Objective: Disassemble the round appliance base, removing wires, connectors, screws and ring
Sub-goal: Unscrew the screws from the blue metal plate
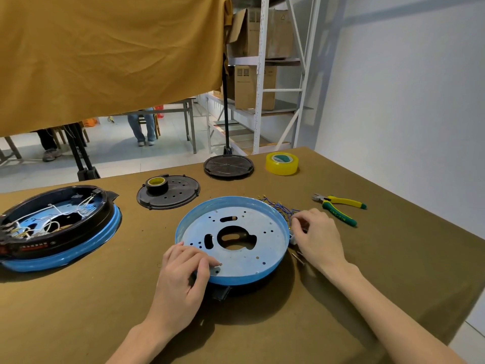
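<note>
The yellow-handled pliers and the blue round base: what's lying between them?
In the head view, a tangle of blue wires and the right hand lie between the pliers and the blue round base.

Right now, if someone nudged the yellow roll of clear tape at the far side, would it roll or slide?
The yellow roll of clear tape lies flat on its side, so it would probably slide, not roll. It looks light, and the brown cloth-covered table may drag on it.
</note>
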The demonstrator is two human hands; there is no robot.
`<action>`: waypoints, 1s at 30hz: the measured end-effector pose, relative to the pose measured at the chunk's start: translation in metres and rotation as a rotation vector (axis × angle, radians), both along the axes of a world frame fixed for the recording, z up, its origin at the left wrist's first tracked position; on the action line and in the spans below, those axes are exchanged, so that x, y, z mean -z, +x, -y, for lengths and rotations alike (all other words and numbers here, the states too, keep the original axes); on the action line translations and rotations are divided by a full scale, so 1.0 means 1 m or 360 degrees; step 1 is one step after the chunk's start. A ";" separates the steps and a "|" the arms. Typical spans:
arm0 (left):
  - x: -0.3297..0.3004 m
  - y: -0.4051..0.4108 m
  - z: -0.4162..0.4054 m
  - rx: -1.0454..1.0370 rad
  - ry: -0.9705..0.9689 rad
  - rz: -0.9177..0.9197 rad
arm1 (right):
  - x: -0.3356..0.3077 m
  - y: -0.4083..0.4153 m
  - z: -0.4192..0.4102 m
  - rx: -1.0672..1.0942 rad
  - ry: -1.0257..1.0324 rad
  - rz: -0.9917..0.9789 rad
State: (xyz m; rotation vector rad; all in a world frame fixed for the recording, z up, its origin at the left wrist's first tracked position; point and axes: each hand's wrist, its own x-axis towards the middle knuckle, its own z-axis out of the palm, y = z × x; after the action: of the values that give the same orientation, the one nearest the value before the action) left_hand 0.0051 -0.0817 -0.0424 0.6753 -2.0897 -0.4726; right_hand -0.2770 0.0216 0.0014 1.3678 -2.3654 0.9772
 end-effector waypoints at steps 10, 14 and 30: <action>-0.010 0.007 0.001 0.0090 -0.0068 0.0038 | 0.024 -0.006 0.017 0.0078 0.0450 -0.0023; -0.021 0.010 0.010 0.0150 0.0120 -0.0073 | 0.002 -0.010 0.015 0.0014 -0.0478 0.0650; -0.046 -0.004 0.103 -0.0186 0.1385 0.0338 | -0.092 0.057 0.084 -0.0770 -0.0513 0.0627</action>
State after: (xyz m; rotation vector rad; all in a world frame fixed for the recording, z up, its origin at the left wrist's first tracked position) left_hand 0.0010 -0.1846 0.0041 1.3769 -1.9673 -1.3167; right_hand -0.2202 -0.0622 0.0931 1.7775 -2.0089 1.8178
